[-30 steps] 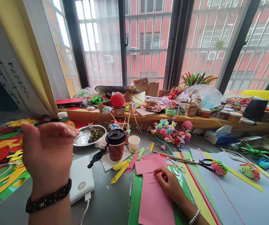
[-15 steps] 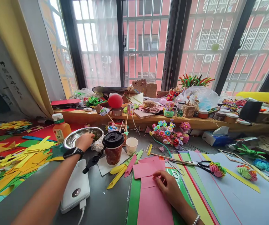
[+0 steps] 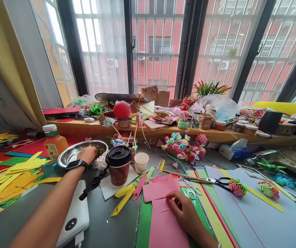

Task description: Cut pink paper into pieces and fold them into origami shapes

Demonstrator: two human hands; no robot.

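Note:
My left hand (image 3: pixel 87 155) reaches into a shiny metal bowl (image 3: pixel 66 156). Its fingertips are hidden among small dark green round pieces (image 3: pixel 99 151), so whether it grips one cannot be told. A black watch is on that wrist. My right hand (image 3: pixel 182 208) rests on the pink paper (image 3: pixel 167 224), its bent fingers and thumb drawn together at the edge of a smaller pink piece (image 3: pixel 154 189). The pink sheets lie over a green pack (image 3: pixel 144 224). Small scissors (image 3: pixel 193 194) lie just beyond this hand.
A lidded coffee cup (image 3: pixel 119 172), a paper cup (image 3: pixel 141 162) and a juice bottle (image 3: pixel 55 143) stand near the bowl. A white power bank (image 3: pixel 79 210) lies under my left forearm. Large black-handled scissors (image 3: pixel 216 181) rest on coloured sheets. Yellow paper strips (image 3: pixel 16 175) spread left.
The view has shifted slightly to the right. My left hand sits a little deeper over the green pieces in the bowl. My right hand stays at the pink paper.

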